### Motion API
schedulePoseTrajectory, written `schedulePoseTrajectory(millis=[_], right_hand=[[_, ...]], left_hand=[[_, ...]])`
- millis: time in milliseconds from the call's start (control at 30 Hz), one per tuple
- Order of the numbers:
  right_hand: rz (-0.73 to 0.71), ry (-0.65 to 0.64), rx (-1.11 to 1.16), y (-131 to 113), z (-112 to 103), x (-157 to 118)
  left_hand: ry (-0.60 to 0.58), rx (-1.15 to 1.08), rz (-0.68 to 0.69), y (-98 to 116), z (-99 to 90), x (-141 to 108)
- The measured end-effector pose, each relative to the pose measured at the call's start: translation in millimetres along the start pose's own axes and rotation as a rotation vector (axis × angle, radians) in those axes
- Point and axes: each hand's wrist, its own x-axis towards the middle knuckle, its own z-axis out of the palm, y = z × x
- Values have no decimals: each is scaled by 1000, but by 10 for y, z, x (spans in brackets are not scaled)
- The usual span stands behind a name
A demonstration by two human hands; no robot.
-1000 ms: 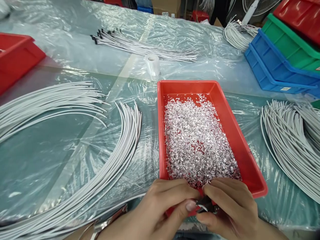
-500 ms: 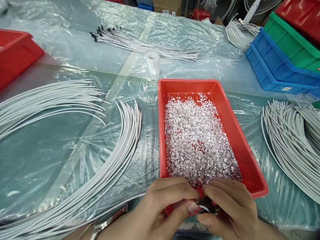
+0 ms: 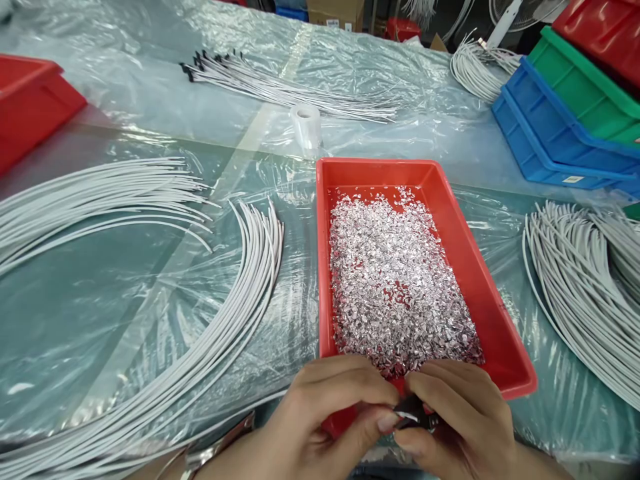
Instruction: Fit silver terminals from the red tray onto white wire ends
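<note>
1. The left hand [image 3: 313,407] and right hand [image 3: 465,407] are nearly touching, fingertips facing each other over the near end of the red tray [image 3: 323,267].
2. The right hand is curled around a small dark tool [image 3: 424,417], mostly hidden by its fingers. The left hand has thumb and forefinger pinched, apparently on a pale strand [image 3: 407,415] that shows against the tool; how firm the grip is, I cannot tell.
3. Just beyond the hands, silver flakes [image 3: 395,267] cover most of the tray floor, with red showing through in patches.
4. To the left of the hands, a curved bundle of white wires [image 3: 265,253] lies on the counter [image 3: 125,287], and a second wire bundle [image 3: 110,200] lies farther off. To their right is a thick coil of wires [image 3: 580,287].
5. Farther ahead of the hands, past the tray, stand a clear roll [image 3: 306,130] and, behind it, a spread of black-tipped wires [image 3: 290,97].
6. The step in hand looks like close work between strand and tool, judging by the tight finger positions.
7. The next move seems to call for a steady left pinch and a small, controlled right-hand motion, with the fingertips well lined up.
</note>
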Motion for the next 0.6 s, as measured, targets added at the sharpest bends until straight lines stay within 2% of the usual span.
schedulePoseTrajectory(millis=[267,600], right_hand=[[16,-14,7,22,16,-49],[36,-7,27,-13,-6,-34]], left_hand=[[94,8,52,19,40,15],[62,1,46,-5,37,-15]])
